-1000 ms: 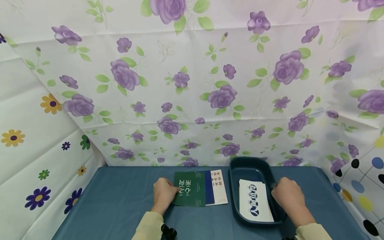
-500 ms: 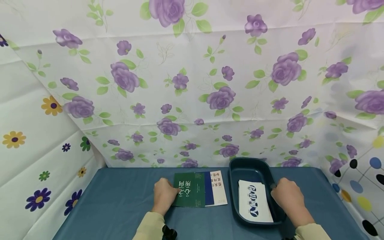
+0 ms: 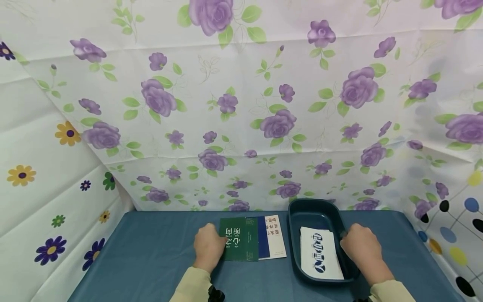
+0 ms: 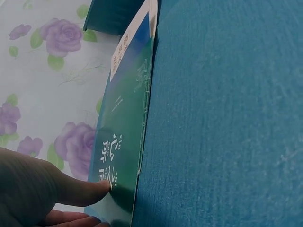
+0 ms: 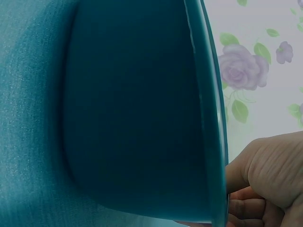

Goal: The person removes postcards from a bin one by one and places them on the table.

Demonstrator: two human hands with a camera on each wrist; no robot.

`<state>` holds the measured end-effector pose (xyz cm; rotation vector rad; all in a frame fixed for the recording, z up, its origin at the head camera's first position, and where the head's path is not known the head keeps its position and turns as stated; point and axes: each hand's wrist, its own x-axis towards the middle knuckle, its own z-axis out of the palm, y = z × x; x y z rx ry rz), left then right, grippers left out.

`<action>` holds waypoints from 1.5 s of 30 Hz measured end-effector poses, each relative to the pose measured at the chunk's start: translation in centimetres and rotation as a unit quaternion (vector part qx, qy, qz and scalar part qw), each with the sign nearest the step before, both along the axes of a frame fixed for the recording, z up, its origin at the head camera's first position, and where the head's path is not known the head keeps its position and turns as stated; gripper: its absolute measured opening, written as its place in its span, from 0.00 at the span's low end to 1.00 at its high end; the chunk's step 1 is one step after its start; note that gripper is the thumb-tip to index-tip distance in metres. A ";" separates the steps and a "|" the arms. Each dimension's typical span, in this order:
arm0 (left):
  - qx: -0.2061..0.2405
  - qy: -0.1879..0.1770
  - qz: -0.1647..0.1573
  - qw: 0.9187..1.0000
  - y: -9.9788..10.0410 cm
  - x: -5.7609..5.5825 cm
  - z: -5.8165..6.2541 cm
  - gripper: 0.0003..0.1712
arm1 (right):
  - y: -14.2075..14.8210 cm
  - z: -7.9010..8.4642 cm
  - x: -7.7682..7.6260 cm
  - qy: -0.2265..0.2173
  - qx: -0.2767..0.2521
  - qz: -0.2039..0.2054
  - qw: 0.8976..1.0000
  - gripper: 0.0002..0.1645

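My left hand [image 3: 209,247] pinches the left edge of a green booklet [image 3: 241,239] with white characters; in the left wrist view the thumb [image 4: 90,190] lies on its cover and the other fingers are at the edge. Beneath the green booklet, a blue and cream booklet [image 3: 276,237] sticks out to the right. On the other side, my right hand [image 3: 363,245] grips the right rim of a dark blue plastic basin [image 3: 313,203], thumb over the rim in the right wrist view. Inside the basin lie white cards [image 3: 330,251] with blue lettering.
A blue cloth covers the table [image 3: 158,243]. Behind it hangs a white sheet [image 3: 241,176] with purple flowers, close to the basin's far end. Patterned sheets also close off the left and right sides.
Both hands keep their places on the booklet and the basin. Only a slight shift of the head view shows.
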<state>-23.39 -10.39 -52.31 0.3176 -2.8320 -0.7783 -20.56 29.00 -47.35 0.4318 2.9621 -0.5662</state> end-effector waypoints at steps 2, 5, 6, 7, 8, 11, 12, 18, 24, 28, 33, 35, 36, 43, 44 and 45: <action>-0.008 0.002 -0.002 1.000 0.2 -0.1 0.1 0.15 | 0.0 0.0 0.0 0.001 0.000 0.000 1.000 0.14; -0.014 0.006 -0.007 1.000 0.5 -0.2 0.4 0.18 | 0.0 -0.1 0.0 0.000 0.002 0.000 1.000 0.15; -0.017 0.009 -0.009 1.000 0.6 -0.3 0.5 0.19 | 0.0 -0.1 0.0 0.000 0.004 0.000 1.000 0.15; -0.016 0.012 -0.012 1.000 0.8 -0.3 0.7 0.20 | 0.0 -0.2 -0.1 -0.001 0.004 -0.001 1.000 0.15; -0.017 0.017 -0.016 1.000 1.0 -0.3 0.9 0.20 | 0.0 -0.1 -0.1 -0.001 0.004 -0.001 1.000 0.14; -0.017 0.039 -0.026 0.999 1.6 -0.3 1.7 0.21 | -0.1 -0.1 -0.1 -0.002 0.004 -0.004 1.000 0.13; -0.017 0.046 -0.030 0.998 1.9 -0.3 2.0 0.21 | 0.0 -0.1 -0.1 -0.001 0.005 -0.004 1.000 0.13; -0.006 0.066 -0.050 0.997 3.5 0.2 3.9 0.20 | 0.0 -0.2 -0.1 -0.002 0.007 -0.004 1.000 0.10; 0.011 0.089 -0.063 0.994 5.8 0.3 5.4 0.14 | -0.1 -0.2 -0.2 -0.003 0.007 -0.006 1.000 0.09; 0.021 0.112 -0.084 0.990 7.4 0.6 6.2 0.16 | 0.0 -0.3 -0.2 -0.006 0.009 -0.007 1.000 0.08; 0.024 0.142 -0.117 0.983 9.6 1.1 7.0 0.18 | 0.1 -0.3 -0.4 -0.011 0.011 -0.007 1.000 0.08; 0.028 0.150 -0.132 0.979 10.5 1.3 7.2 0.17 | 0.1 -0.4 -0.4 -0.013 0.011 -0.008 1.000 0.08; 0.030 0.153 -0.139 0.978 10.9 1.5 7.3 0.16 | 0.1 -0.4 -0.4 -0.014 0.011 -0.009 1.000 0.08; 0.014 0.151 -0.186 0.971 14.5 2.3 7.8 0.19 | 0.1 -0.4 -0.4 -0.016 0.013 -0.006 1.000 0.07; 0.009 0.147 -0.193 0.970 15.0 2.4 7.8 0.19 | 0.1 -0.4 -0.4 -0.016 0.013 -0.006 1.000 0.07; 0.003 0.144 -0.200 0.969 15.6 2.5 7.8 0.20 | 0.1 -0.4 -0.4 -0.016 0.012 -0.006 1.000 0.08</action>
